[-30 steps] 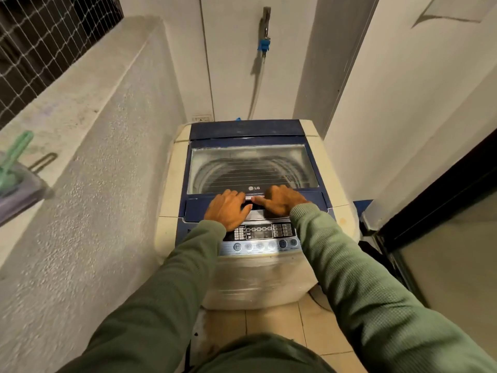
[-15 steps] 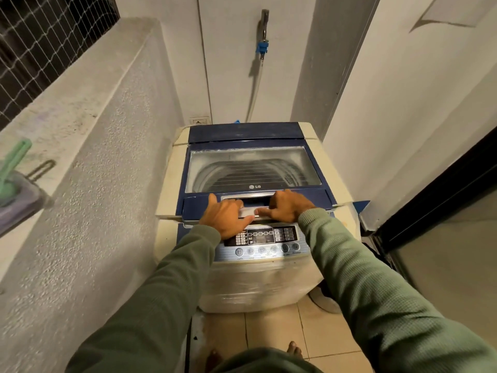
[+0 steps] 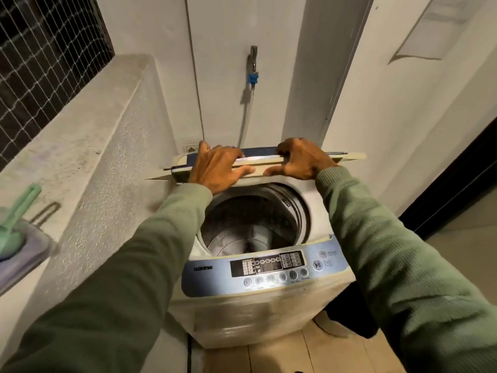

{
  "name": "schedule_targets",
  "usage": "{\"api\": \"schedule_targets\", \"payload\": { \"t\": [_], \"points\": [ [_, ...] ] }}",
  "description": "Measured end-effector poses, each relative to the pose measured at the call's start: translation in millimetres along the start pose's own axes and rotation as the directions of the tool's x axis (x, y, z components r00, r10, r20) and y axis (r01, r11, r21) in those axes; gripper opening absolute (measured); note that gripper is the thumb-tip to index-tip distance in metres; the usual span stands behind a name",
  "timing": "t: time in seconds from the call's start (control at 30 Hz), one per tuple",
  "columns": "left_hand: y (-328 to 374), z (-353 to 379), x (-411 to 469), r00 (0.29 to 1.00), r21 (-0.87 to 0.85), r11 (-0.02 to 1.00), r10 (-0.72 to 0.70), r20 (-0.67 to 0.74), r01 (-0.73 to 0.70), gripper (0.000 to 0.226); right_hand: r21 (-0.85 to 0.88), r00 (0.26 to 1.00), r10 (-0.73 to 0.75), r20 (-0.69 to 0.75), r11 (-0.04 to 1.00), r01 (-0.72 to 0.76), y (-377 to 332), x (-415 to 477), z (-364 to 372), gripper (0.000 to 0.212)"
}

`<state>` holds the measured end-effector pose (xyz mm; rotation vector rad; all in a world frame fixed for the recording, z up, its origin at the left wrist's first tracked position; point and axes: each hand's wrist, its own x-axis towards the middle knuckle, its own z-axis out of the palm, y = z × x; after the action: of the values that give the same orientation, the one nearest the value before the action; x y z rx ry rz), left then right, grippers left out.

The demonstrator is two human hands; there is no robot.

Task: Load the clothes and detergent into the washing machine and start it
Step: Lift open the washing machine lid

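Nearest, below the hands, the washing machine point(image 3: 255, 316) shows its blue control panel point(image 3: 269, 270). Just beneath the hands its drum point(image 3: 252, 224) lies uncovered. The left hand point(image 3: 217, 168) and right hand point(image 3: 301, 160) both grip the folded, raised lid point(image 3: 262, 158), fingers curled over its edge and thumbs underneath. Beyond them a hose point(image 3: 248, 114) hangs on the wall.

L hand point(image 3: 215, 168) + R hand point(image 3: 301, 160): fingertips curl over raised lid point(image 3: 261, 158), tips not visible; hands cover parts of lid. Drum point(image 3: 252, 227) bottom dark, contents can't tell. Control panel point(image 3: 266, 267) btn labels too small/blurred to read. Hose point(image 3: 248, 114) lower end hidden behind lid. Green handle point(image 3: 18, 208) + purple tub point(image 3: 29, 246) cut off at left edge, item type unclear. Washer point(image 3: 255, 313) lower-left corner hidden by left sleeve point(image 3: 134, 265).
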<state>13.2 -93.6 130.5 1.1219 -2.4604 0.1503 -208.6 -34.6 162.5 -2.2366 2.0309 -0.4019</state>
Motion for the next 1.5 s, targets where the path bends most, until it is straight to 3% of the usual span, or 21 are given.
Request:
{"api": "schedule_targets", "payload": {
  "t": [0.13,0.27,0.5,0.8,1.23,1.4,1.5],
  "points": [
    [-7,-5,23,0.987,0.038,0.998,-0.039,-0.153,0.045,0.045,-0.045,0.992,-0.01,-0.124,0.999,0.004,7,27,-20,0.079],
    [-11,-7,54,0.961,0.006,0.994,-0.1,-0.258,0.105,0.042,-0.115,0.948,-0.033,-0.317,0.993,-0.004,10,58,-30,0.074],
    [-49,-11,109,0.982,0.046,0.995,-0.076,-0.173,0.085,0.059,-0.117,0.915,-0.002,-0.403,0.992,-0.05,23,127,-40,0.067],
    [-70,8,173,0.975,0.134,0.969,-0.192,-0.109,0.206,0.057,-0.203,0.956,-0.005,-0.294,0.978,-0.058,40,199,-47,0.067],
    [-104,29,220,0.977,0.077,0.974,-0.211,-0.015,0.211,0.058,-0.074,0.981,0.059,-0.187,0.995,-0.074,54,250,-41,0.056],
    [-114,30,236,0.977,0.075,0.978,-0.202,0.074,0.197,0.059,-0.26,0.981,0.114,-0.159,0.954,-0.153,54,260,-39,0.059],
    [-118,30,239,0.977,0.029,0.981,-0.192,0.094,0.19,0.056,-0.284,0.976,0.162,-0.143,0.938,-0.197,48,267,-37,0.06]
  ]
}}
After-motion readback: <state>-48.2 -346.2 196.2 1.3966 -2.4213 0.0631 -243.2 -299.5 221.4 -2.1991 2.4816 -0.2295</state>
